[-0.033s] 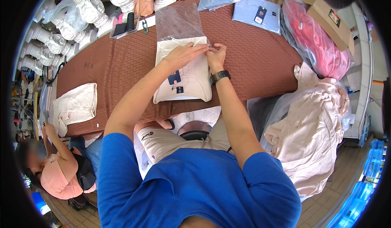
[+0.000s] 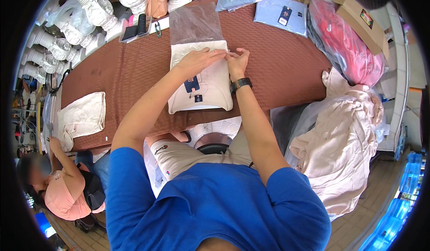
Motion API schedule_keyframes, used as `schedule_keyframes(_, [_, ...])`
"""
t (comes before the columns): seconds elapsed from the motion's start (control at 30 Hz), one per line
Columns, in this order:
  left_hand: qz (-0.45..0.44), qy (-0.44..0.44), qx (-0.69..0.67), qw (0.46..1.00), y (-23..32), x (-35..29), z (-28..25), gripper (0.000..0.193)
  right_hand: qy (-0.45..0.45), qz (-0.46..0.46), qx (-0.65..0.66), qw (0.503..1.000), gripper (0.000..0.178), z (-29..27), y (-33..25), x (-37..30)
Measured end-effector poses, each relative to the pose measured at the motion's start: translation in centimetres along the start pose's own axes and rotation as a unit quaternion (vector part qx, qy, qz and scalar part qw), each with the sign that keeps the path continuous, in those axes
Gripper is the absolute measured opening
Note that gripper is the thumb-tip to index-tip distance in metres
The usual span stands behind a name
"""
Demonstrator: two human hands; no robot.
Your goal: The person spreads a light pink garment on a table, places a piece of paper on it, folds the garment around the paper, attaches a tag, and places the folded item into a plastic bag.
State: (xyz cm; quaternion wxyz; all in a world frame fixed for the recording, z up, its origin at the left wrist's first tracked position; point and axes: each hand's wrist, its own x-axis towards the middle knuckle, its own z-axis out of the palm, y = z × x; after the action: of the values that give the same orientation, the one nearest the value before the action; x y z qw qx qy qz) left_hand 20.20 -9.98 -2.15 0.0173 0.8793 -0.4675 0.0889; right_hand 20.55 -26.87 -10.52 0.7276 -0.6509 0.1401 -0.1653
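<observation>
A folded cream shirt (image 2: pixel 208 90) lies in front of me inside a clear plastic bag (image 2: pixel 195 25), whose loose end stretches away past the shirt. Dark blue tags (image 2: pixel 191 85) show on the shirt's front. Across its far part rests my left hand (image 2: pixel 199 60), fingers stretched out toward the right edge and nothing gripped. At that same edge, my right hand (image 2: pixel 237 60) is closed in a pinch on the side of the bag, fingertips close to those of the left. A dark watch is on my right wrist. The exact pinch point is small and partly hidden.
The table has a brown cloth (image 2: pixel 277 67). Packed blue shirts (image 2: pixel 282 16) and a cardboard box (image 2: pixel 360 22) sit far right; cream garments (image 2: pixel 336 148) heap at right. Another folded garment (image 2: pixel 83 114) lies left, near a seated person (image 2: pixel 67 184). White balusters (image 2: pixel 96 9) line the back left.
The whole view has shifted very slightly. Both hands keep the same places on the bagged shirt.
</observation>
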Motion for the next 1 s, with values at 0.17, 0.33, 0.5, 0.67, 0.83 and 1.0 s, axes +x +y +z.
schedule_keyframes(0.17, [0.008, -0.007, 0.039, 0.999, -0.1, -2.4, -0.5, 0.060, -0.079, -0.071, -0.092, 0.990, 0.062, -1.9, -1.4, -1.6])
schedule_keyframes(0.33, [-0.002, 0.036, -0.006, 0.999, 1.6, -2.4, 0.2, 0.054, -0.137, 0.016, -0.359, 0.923, 0.076, -4.4, -4.2, -5.6])
schedule_keyframes(0.5, [-0.079, 0.094, -0.126, 0.984, 3.4, -6.0, -1.5, 0.039, -0.171, -0.023, -0.276, 0.946, 0.064, -5.9, -3.7, -6.4])
schedule_keyframes(0.67, [-0.512, 0.184, -0.202, 0.814, 6.8, -14.2, -0.4, 0.051, -0.223, 0.030, -0.351, 0.909, 0.057, -7.3, -4.9, -9.9])
schedule_keyframes(0.83, [-0.506, 0.125, -0.297, 0.800, 7.7, -16.1, 2.3, 0.064, -0.211, -0.035, -0.302, 0.929, 0.042, -5.2, -3.2, -12.0])
schedule_keyframes(1.0, [-0.565, 0.048, -0.585, 0.580, 6.1, -14.9, 0.3, 0.063, -0.217, 0.074, -0.148, 0.962, 0.043, -4.4, -3.0, -11.4])
